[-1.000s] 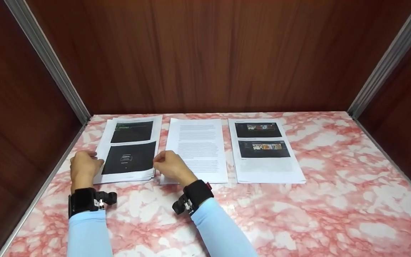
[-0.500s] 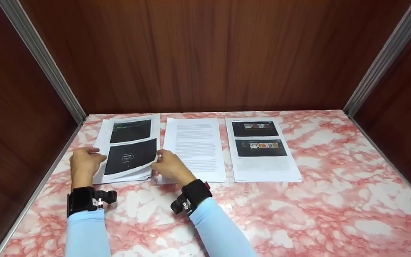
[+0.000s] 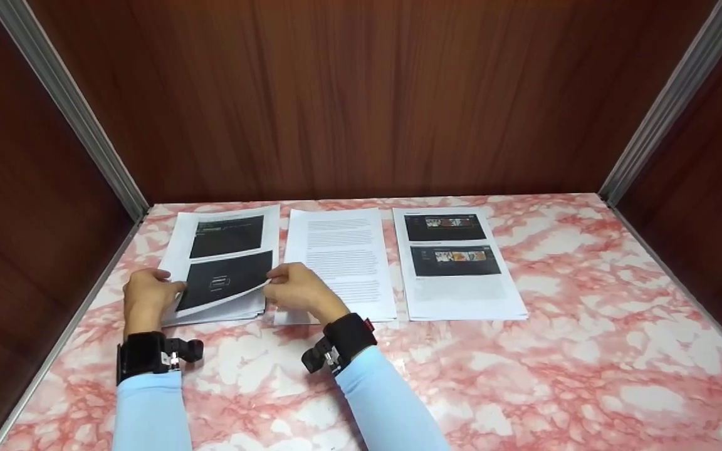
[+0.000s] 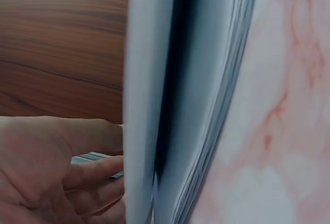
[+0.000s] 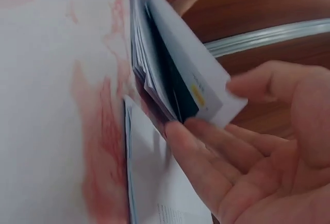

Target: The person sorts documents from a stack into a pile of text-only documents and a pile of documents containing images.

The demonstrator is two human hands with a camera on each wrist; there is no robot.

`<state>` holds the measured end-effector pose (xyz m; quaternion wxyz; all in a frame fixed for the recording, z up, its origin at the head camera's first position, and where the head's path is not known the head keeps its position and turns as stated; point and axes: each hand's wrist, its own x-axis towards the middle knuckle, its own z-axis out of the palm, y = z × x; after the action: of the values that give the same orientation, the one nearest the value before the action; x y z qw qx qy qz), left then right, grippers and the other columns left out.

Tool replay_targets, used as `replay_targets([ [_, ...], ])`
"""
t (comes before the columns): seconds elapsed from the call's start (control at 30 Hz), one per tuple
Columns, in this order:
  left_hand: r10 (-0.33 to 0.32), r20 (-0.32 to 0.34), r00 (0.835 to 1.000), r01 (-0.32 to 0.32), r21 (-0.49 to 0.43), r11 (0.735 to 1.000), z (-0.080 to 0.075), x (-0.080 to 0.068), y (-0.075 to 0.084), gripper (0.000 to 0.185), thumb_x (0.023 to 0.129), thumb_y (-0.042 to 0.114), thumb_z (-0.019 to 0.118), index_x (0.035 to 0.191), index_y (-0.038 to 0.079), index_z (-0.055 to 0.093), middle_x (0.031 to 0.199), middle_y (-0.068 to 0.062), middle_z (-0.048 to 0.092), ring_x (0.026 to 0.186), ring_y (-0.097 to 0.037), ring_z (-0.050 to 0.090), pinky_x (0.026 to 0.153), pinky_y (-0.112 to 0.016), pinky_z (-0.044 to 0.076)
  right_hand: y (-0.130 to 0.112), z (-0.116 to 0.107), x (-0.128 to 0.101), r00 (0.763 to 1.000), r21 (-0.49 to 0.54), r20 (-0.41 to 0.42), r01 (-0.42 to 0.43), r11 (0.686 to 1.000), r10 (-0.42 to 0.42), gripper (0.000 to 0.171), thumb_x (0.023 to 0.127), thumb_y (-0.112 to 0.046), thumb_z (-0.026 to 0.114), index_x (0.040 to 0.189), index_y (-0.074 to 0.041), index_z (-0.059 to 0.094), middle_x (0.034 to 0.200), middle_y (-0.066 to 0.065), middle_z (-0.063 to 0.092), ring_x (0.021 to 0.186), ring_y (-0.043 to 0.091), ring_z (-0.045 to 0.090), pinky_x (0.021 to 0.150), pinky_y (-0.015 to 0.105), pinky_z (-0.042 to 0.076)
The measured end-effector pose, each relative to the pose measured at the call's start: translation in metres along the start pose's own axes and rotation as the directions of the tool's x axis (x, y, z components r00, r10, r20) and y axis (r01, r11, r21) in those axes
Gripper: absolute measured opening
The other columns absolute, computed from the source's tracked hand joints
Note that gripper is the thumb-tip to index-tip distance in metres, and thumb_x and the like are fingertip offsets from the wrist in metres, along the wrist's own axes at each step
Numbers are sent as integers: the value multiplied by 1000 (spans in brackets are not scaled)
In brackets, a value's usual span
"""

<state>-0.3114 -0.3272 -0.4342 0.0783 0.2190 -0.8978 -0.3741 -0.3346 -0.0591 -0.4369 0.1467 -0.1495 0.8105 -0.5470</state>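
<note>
Three paper stacks lie in a row. On the left stack [image 3: 176,241], the top sheet [image 3: 229,275] shows two dark printed pictures, and its near right corner is lifted and bent up. My right hand [image 3: 298,291] pinches that corner; in the right wrist view the thumb and fingers [image 5: 203,157] are around the raised corner [image 5: 224,100]. A gap shows between the raised paper and the sheets below it. My left hand [image 3: 146,294] rests by the stack's left edge, thumb near the paper, fingers loosely bent. In the left wrist view its fingertips are hidden behind the paper [image 4: 144,80].
Next to the right hand lies the middle stack [image 3: 342,250], covered with text. Further right is a stack [image 3: 455,294] with two pictures. The tabletop [image 3: 561,376] has a red and white marbled pattern. Brown wood panels [image 3: 361,94] enclose the back and both sides.
My right hand has lifted the top sheet's near right corner from the left stack, and the paper now bends upward. The left hand has stayed by the left edge.
</note>
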Motion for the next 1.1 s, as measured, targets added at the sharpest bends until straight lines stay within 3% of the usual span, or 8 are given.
replay_targets([
  [0.1, -3, 14, 1000, 3, -18, 1000, -1, 0, -2, 51, 84, 19, 70, 125, -8, 57, 116, -29, 61, 108, -41, 55, 90, -46, 42, 2, 3, 0, 999, 116, 25, -30, 993, 27, 28, 87, -24, 70, 106, -4, 67, 90, 12, 71, 85, 25, 69, 74, 35, 56],
  [0.17, -4, 22, 1000, 4, -18, 1000, -1, -1, -3, 52, 84, 20, 70, 125, -9, 57, 116, -29, 60, 108, -41, 55, 89, -45, 42, 4, 4, 1, 999, 134, 32, -30, 990, 26, 24, 89, -27, 69, 97, -4, 67, 86, 16, 71, 81, 28, 70, 71, 36, 57],
  [0.3, -19, 19, 1000, 19, -8, 1000, -3, -4, -2, 52, 84, 21, 70, 124, -9, 57, 124, -32, 54, 112, -44, 51, 92, -48, 41, 6, 6, 1, 1000, 163, 26, 4, 987, -8, 16, 91, -16, 67, 91, -1, 69, 81, 18, 71, 75, 30, 71, 65, 36, 57],
  [0.4, -40, 19, 999, 40, -2, 999, -4, -6, -1, 52, 84, 20, 70, 123, -10, 57, 127, -34, 51, 114, -46, 49, 94, -50, 39, 6, 6, 0, 999, 150, -39, 5, 989, 1, 7, 85, -5, 68, 89, 0, 68, 74, 14, 70, 66, 27, 70, 60, 32, 57],
  [0.57, -72, 34, 997, 71, 26, 997, -5, -9, -1, 51, 82, 22, 71, 120, -10, 57, 121, -34, 53, 105, -44, 52, 90, -50, 42, 7, 5, 0, 988, 80, -139, -61, 995, 72, 25, 76, 1, 69, 99, 0, 60, 68, 6, 65, 56, 16, 67, 60, 24, 54],
  [0.67, -76, 41, 996, 75, 35, 997, -6, -9, -1, 52, 82, 23, 71, 119, -10, 57, 119, -33, 55, 101, -42, 53, 86, -49, 43, 8, 6, 0, 987, 66, -132, -80, 995, 88, 28, 76, 0, 70, 102, 0, 60, 68, 6, 66, 57, 15, 67, 61, 23, 53],
  [0.9, -55, 57, 997, 52, 43, 998, -6, -8, 0, 48, 82, 18, 70, 117, -12, 58, 114, -33, 57, 95, -40, 56, 85, -50, 44, 11, 6, -1, 992, 100, -94, -69, 993, 79, 14, 81, 1, 67, 94, 1, 60, 67, 9, 66, 57, 19, 68, 54, 28, 55],
  [1.1, -31, 44, 999, 30, 36, 999, -8, -6, 1, 40, 86, 17, 68, 114, -11, 61, 116, -33, 58, 102, -43, 55, 89, -51, 43, 10, 3, -1, 992, 53, -114, -53, 997, 59, 7, 82, -1, 68, 83, -4, 62, 61, 7, 66, 55, 17, 68, 52, 26, 54],
])
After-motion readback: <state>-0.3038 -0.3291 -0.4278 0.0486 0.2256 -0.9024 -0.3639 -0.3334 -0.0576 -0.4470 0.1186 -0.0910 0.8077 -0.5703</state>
